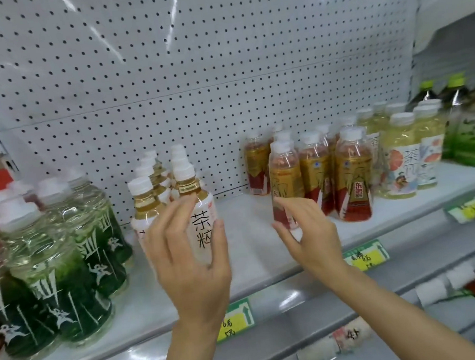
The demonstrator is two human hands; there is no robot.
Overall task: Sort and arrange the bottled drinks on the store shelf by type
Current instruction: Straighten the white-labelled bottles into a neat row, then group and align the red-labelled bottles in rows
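Observation:
My left hand (190,255) grips a white-labelled tea bottle (197,209) with black characters, at the front of a group of the same white-capped bottles (156,181). My right hand (307,231) curls its fingers around the lower part of a gold-and-red labelled bottle (284,173) with reddish drink. Behind and right of it stand more gold-and-red bottles (353,175). Green-labelled bottles (66,266) fill the left of the shelf. Pale yellow bottles with flowery white labels (401,159) stand at the right.
The white shelf (251,250) has a bare strip between the white-labelled and gold-and-red groups. A perforated white back panel (192,69) rises behind. Dark-green big bottles (473,130) stand far right. Price tags (366,254) line the front edge. A lower shelf holds lying bottles (345,339).

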